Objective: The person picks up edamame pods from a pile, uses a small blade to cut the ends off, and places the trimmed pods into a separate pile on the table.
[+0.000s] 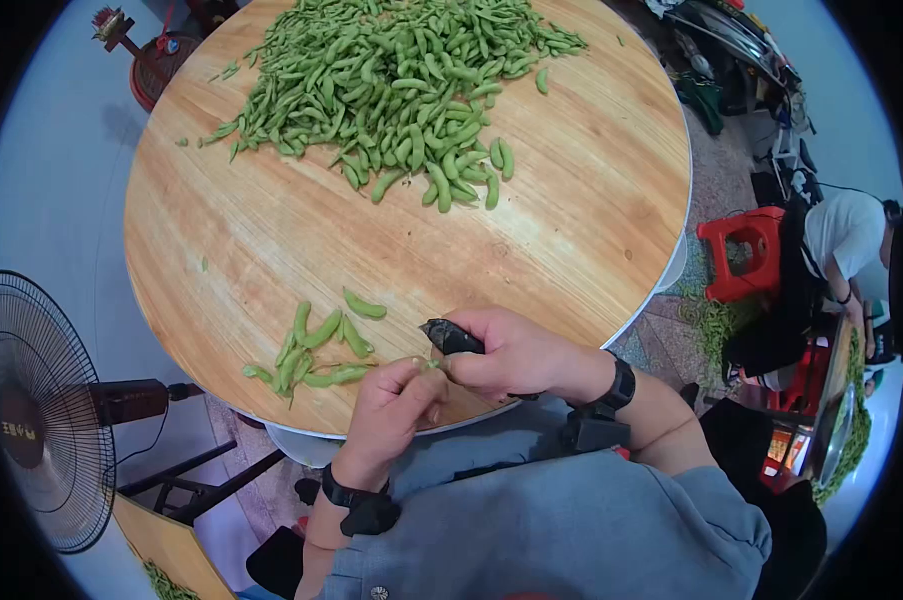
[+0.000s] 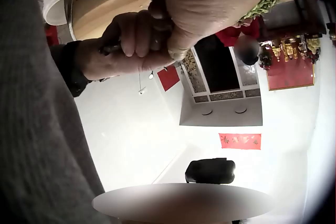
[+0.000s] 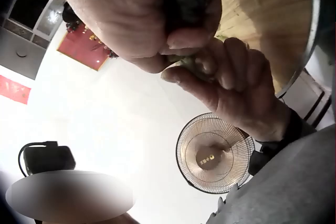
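Near the front edge of the round wooden table (image 1: 451,250), both hands meet. My left hand (image 1: 396,400) pinches a green soybean pod (image 3: 195,65) between thumb and fingers; most of it is covered by the fingers. A dark object with a black, rounded end (image 1: 453,337) is gripped in my right hand (image 1: 506,350), and I cannot tell what kind of tool it is. The right fingertips are right at the pod. Left of the hands lies a small group of soybean pods (image 1: 321,328).
A large heap of soybean pods (image 1: 391,85) covers the far part of the table. A standing fan (image 1: 41,410) is at the left. On the right are a red stool (image 1: 743,250), a seated person (image 1: 841,235) and pods (image 1: 713,330) on the floor.
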Demonstrator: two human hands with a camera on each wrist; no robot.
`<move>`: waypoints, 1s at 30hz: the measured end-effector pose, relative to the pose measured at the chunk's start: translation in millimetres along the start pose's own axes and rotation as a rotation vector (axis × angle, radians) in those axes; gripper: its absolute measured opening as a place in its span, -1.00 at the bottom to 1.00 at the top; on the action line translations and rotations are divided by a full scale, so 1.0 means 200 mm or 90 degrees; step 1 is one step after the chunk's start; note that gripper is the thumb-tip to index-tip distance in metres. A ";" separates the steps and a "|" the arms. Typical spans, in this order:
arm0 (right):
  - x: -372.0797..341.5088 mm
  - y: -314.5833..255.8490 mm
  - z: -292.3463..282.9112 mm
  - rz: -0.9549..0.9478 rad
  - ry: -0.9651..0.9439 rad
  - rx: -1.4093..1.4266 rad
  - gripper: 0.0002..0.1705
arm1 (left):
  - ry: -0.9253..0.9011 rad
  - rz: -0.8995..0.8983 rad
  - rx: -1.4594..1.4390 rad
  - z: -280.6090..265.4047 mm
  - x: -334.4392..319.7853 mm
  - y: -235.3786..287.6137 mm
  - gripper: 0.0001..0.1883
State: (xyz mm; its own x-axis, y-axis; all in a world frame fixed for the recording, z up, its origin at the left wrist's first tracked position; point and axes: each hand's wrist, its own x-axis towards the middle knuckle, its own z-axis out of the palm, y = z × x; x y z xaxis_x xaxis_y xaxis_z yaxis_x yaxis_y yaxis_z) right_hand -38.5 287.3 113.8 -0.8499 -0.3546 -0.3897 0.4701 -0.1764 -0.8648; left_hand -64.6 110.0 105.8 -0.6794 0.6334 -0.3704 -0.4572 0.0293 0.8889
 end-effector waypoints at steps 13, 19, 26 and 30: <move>0.19 -0.09 -0.23 -0.251 0.453 -0.570 -0.71 | 0.306 0.065 -0.218 -0.12 -0.01 -0.02 -0.78; 0.26 -0.09 -0.47 -0.274 0.591 -0.810 -0.76 | 0.265 0.006 -0.423 -0.18 -0.06 -0.04 -0.81; 0.06 -0.10 -0.34 -0.224 0.577 -0.689 -0.80 | 0.166 -0.032 -0.342 -0.04 -0.01 -0.02 -0.80; -0.09 -0.15 -0.24 -0.025 0.179 -0.246 -0.86 | 0.128 -0.013 -0.227 0.08 0.09 0.00 -0.75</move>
State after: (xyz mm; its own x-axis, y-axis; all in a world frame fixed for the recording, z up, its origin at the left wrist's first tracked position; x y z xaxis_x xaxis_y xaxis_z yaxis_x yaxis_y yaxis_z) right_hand -48.7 343.0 132.0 -0.9218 -0.0824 -0.3789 0.3589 0.1890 -0.9141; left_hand -67.6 134.8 103.5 -0.7505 0.4712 -0.4633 -0.6179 -0.2517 0.7449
